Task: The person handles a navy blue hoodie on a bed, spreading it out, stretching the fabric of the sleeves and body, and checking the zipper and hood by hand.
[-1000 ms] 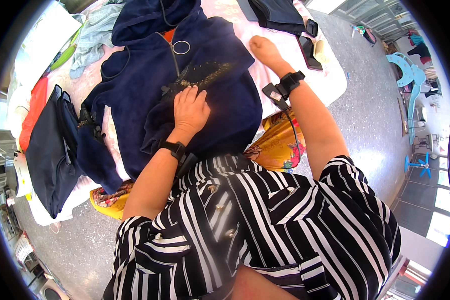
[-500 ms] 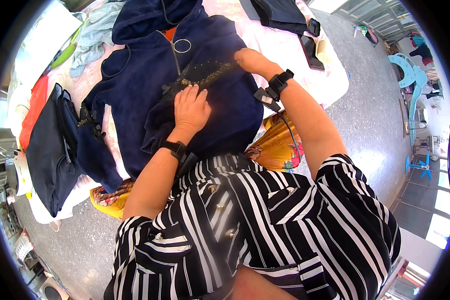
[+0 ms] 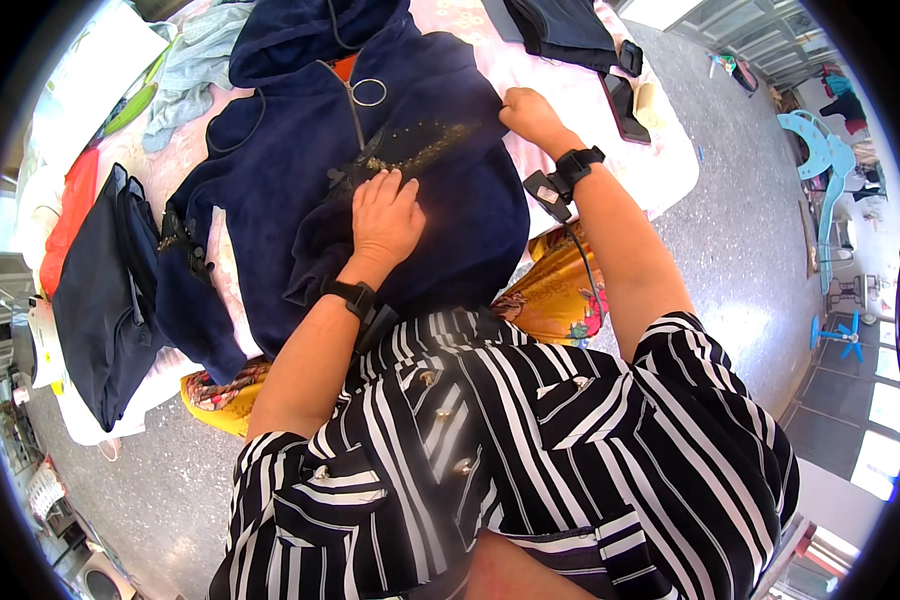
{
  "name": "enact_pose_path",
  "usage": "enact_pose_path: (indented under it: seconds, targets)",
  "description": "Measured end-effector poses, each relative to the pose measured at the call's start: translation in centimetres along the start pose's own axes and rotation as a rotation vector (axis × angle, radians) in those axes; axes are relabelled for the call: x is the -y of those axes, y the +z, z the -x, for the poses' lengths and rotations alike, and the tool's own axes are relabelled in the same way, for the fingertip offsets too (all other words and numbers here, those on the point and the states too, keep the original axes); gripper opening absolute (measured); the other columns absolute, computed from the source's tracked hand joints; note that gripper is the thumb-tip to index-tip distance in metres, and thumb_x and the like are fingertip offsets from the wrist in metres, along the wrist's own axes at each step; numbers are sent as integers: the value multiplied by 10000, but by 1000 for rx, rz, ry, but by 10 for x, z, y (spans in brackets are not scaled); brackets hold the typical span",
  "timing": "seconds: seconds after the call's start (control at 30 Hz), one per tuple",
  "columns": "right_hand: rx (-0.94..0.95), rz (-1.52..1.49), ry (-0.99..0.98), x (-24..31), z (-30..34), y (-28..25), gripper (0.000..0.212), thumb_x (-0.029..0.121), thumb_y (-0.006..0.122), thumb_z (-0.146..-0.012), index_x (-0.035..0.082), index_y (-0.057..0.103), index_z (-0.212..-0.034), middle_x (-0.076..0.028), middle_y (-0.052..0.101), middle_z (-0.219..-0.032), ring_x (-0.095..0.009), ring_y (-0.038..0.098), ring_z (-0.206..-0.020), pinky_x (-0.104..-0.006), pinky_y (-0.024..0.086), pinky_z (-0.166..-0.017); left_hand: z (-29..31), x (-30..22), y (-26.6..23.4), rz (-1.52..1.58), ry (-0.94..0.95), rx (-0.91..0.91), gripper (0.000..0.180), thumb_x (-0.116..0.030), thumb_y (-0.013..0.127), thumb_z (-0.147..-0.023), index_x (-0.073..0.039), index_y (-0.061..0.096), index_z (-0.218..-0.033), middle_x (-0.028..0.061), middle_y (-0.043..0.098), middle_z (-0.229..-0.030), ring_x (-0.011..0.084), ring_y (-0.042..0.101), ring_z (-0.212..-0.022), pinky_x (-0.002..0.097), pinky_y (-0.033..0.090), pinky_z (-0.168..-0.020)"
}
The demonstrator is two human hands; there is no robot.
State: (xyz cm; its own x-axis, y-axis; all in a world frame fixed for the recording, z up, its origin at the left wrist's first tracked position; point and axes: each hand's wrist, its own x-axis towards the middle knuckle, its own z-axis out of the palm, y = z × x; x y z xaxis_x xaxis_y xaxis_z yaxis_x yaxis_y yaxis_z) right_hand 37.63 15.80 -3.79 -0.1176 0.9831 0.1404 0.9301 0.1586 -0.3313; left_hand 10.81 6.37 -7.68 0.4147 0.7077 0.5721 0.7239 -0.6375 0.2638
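Observation:
A navy hoodie (image 3: 430, 230) is spread on the pink cloth-covered surface in front of me. A dark patch with gold beading (image 3: 415, 147) runs across its front, beside a zip with a large ring pull (image 3: 368, 92). My left hand (image 3: 386, 215) lies flat on the hoodie, fingers extended, their tips at the patch's lower edge. At the hoodie's right edge is my right hand (image 3: 533, 117), its fingers curled closed. Whatever those fingers hold, if anything, is hidden. Each wrist wears a black strap, and a cable hangs from the right one.
Dark folded trousers (image 3: 105, 300) and a red bag (image 3: 68, 225) lie to the left, with a grey garment (image 3: 185, 85) behind. At the far right rest dark folded clothes (image 3: 560, 35) and a phone (image 3: 622, 108). Yellow floral fabric (image 3: 555, 280) hangs below the near edge.
My right hand has moved right, from over the hoodie near the beaded patch's end to the garment's edge. My left hand has stayed almost in place.

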Motion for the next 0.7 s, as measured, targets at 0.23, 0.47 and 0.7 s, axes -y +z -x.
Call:
enact_pose_path:
  seconds: [0.23, 0.47, 0.7]
  targets:
    - [-189, -77, 220, -41, 13, -9, 172, 160, 484, -695, -1, 545, -709, -191, 575, -738, -321, 561, -727, -367, 437, -678, 1, 1, 1, 13, 3, -10, 291, -146, 536, -679, -58, 579, -953, 134, 530, -1036, 291, 467, -1011, 404, 329, -878]
    - [-315, -157, 360, -87, 33, -21, 199, 180, 464, -742, 6, 561, -737, -134, 586, -693, -211, 597, -640, -310, 458, -622, 0, 0, 0, 4, 5, -27, 285, -147, 538, -676, -53, 584, -941, 132, 534, -1027, 287, 473, -1000, 404, 337, -867]
    - [-420, -352, 491, -156, 120, -51, 240, 205, 461, -807, -3, 531, -712, -51, 502, -639, -129, 496, -534, -274, 437, -531, 3, 3, -5, 67, -11, -44, 268, -136, 559, -652, -49, 585, -904, 116, 547, -985, 272, 496, -943, 388, 367, -818]
